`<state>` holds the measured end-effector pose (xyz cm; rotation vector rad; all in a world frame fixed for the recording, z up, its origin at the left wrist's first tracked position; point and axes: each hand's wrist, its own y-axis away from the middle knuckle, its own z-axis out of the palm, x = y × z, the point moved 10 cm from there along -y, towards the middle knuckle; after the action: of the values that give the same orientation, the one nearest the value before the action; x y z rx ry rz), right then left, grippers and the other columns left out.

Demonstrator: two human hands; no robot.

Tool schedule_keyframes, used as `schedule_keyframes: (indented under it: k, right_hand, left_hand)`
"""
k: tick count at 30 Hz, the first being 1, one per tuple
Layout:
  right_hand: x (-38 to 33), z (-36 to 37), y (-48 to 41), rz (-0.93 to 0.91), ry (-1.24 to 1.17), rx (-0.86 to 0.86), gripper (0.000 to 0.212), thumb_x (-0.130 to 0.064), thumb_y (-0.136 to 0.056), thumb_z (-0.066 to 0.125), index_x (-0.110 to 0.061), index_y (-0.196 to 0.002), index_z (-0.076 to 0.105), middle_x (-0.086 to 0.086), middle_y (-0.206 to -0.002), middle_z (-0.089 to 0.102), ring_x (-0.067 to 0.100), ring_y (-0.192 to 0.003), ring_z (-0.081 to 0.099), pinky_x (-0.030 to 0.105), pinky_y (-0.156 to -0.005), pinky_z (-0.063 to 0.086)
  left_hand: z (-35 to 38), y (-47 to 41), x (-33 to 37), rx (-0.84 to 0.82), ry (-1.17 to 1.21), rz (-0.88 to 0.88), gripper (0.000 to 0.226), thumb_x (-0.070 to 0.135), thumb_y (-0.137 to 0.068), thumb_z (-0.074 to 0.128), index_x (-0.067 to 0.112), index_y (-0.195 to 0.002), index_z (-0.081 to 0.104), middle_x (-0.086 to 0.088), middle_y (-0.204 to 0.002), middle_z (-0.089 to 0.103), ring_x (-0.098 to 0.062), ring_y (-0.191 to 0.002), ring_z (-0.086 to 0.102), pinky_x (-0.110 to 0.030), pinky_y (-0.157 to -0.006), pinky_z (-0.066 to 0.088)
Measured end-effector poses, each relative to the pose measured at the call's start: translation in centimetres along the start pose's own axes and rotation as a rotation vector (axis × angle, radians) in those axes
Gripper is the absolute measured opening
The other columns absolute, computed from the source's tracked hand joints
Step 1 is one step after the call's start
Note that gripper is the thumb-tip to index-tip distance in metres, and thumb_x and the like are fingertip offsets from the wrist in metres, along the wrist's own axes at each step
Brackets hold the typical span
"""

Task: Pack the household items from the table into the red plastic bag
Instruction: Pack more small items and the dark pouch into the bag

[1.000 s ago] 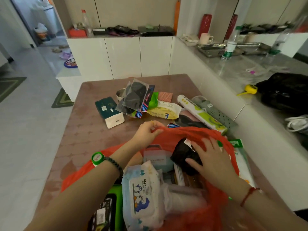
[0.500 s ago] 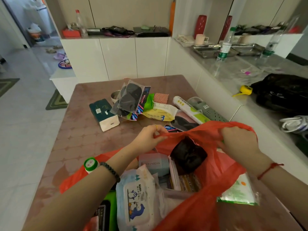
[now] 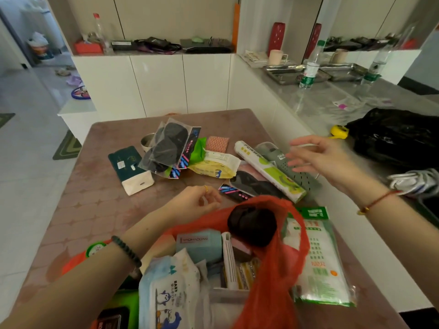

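- Red plastic bag (image 3: pixel 280 281) lies mouth-open on table (image 3: pixel 78 203), near edge; wipes pack (image 3: pixel 171 290) and black bundle (image 3: pixel 251 225) inside.
- Right hand (image 3: pixel 323 157): fingers spread, empty, above grey slipper (image 3: pixel 301 178).
- Left hand (image 3: pixel 197 204): loosely curled beside bag rim; grip unclear.

Brown table (image 3: pixel 95 191): red plastic bag (image 3: pixel 280 269), tissue pack (image 3: pixel 129 167), yellow wipes (image 3: pixel 215 163), green roll (image 3: pixel 268 170).
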<state>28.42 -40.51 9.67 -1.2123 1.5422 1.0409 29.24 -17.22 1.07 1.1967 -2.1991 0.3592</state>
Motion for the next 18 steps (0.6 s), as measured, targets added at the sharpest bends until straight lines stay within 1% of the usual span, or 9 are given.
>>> schedule_keyframes:
  k: [2, 4, 8, 10, 13, 15, 16, 17, 18]
  right_hand:
    - [2.8, 0.9, -3.3, 0.07, 0.1, 0.002, 0.022, -0.007, -0.087, 0.061, -0.006, -0.108, 0.059, 0.011, -0.085, 0.064, 0.001, -0.047, 0.063, 0.014, -0.053, 0.054]
    - [5.3, 1.8, -6.3, 0.089, 0.241, -0.009, 0.033, -0.009, -0.085, 0.064, -0.002, -0.116, 0.058, 0.014, -0.096, 0.063, 0.008, -0.06, 0.062, 0.013, -0.053, 0.052]
    - [10.1, 5.4, -9.9, 0.106, 0.607, -0.164, 0.044, -0.018, -0.08, 0.07, -0.01, -0.121, 0.056, 0.012, -0.119, 0.062, 0.02, -0.094, 0.059, 0.025, -0.074, 0.047]
    - [12.4, 7.3, -11.1, 0.088, 0.774, -0.237, 0.049, -0.023, -0.079, 0.071, -0.01, -0.124, 0.055, 0.011, -0.125, 0.06, 0.022, -0.107, 0.059, 0.03, -0.086, 0.048]
    - [16.1, 10.9, -11.9, 0.036, 0.923, -0.388, 0.073, -0.034, -0.074, 0.073, -0.006, -0.134, 0.042, 0.012, -0.137, 0.05, 0.025, -0.123, 0.05, 0.031, -0.101, 0.04]
    - [19.2, 13.4, -11.6, 0.046, 1.086, -0.522, 0.094, -0.046, -0.071, 0.071, -0.008, -0.144, 0.025, 0.016, -0.149, 0.032, 0.029, -0.135, 0.035, 0.036, -0.109, 0.033]
    - [20.0, 14.0, -11.5, 0.04, 1.191, -0.549, 0.096, -0.048, -0.074, 0.068, -0.009, -0.146, 0.018, 0.018, -0.152, 0.023, 0.032, -0.138, 0.027, 0.04, -0.111, 0.031]
    - [20.3, 14.4, -11.6, 0.01, 1.282, -0.541, 0.089, -0.045, -0.079, 0.063, -0.009, -0.146, 0.016, 0.02, -0.152, 0.02, 0.034, -0.138, 0.025, 0.042, -0.109, 0.033]
    - [19.9, 14.5, -11.8, -0.046, 1.348, -0.507, 0.075, -0.037, -0.086, 0.056, -0.007, -0.144, 0.018, 0.021, -0.149, 0.024, 0.035, -0.135, 0.029, 0.042, -0.106, 0.036]
  left_hand:
    - [-0.2, -0.7, -0.5, 0.017, 0.026, -0.023, 0.009, 0.025, -0.089, 0.057, 0.026, -0.097, 0.062, 0.019, -0.07, 0.052, 0.007, -0.061, 0.052, -0.006, -0.057, 0.04]
    - [-0.1, -1.4, -1.3, 0.029, 0.053, -0.058, 0.009, 0.028, -0.089, 0.056, 0.029, -0.098, 0.058, 0.02, -0.077, 0.054, 0.003, -0.066, 0.051, -0.008, -0.06, 0.04]
    - [2.0, -2.9, -3.4, -0.053, 0.05, -0.148, 0.037, 0.035, -0.085, 0.06, 0.027, -0.121, 0.053, 0.008, -0.111, 0.058, -0.009, -0.101, 0.054, -0.019, -0.081, 0.043]
    - [3.2, -3.9, -4.3, -0.075, 0.051, -0.18, 0.041, 0.037, -0.086, 0.058, 0.026, -0.125, 0.05, 0.004, -0.122, 0.057, -0.012, -0.109, 0.052, -0.022, -0.086, 0.043]
    - [4.6, -5.3, -5.9, -0.064, 0.141, -0.268, 0.041, 0.037, -0.089, 0.054, 0.024, -0.127, 0.049, 0.002, -0.125, 0.056, -0.013, -0.11, 0.052, -0.025, -0.091, 0.043]
    - [5.3, -6.0, -7.3, -0.037, 0.227, -0.345, 0.041, 0.036, -0.09, 0.053, 0.021, -0.128, 0.048, -0.001, -0.124, 0.056, -0.014, -0.108, 0.054, -0.029, -0.094, 0.045]
    - [5.6, -6.3, -7.9, -0.019, 0.281, -0.381, 0.041, 0.035, -0.09, 0.052, 0.019, -0.128, 0.048, -0.002, -0.123, 0.057, -0.014, -0.105, 0.054, -0.03, -0.094, 0.045]
    - [5.8, -6.4, -8.5, 0.002, 0.336, -0.413, 0.041, 0.033, -0.091, 0.052, 0.016, -0.128, 0.047, -0.003, -0.121, 0.057, -0.014, -0.102, 0.054, -0.029, -0.093, 0.046]
    - [6.0, -6.5, -9.0, 0.019, 0.388, -0.443, 0.041, 0.031, -0.091, 0.052, 0.014, -0.129, 0.047, -0.003, -0.118, 0.056, -0.013, -0.1, 0.054, -0.027, -0.09, 0.046]
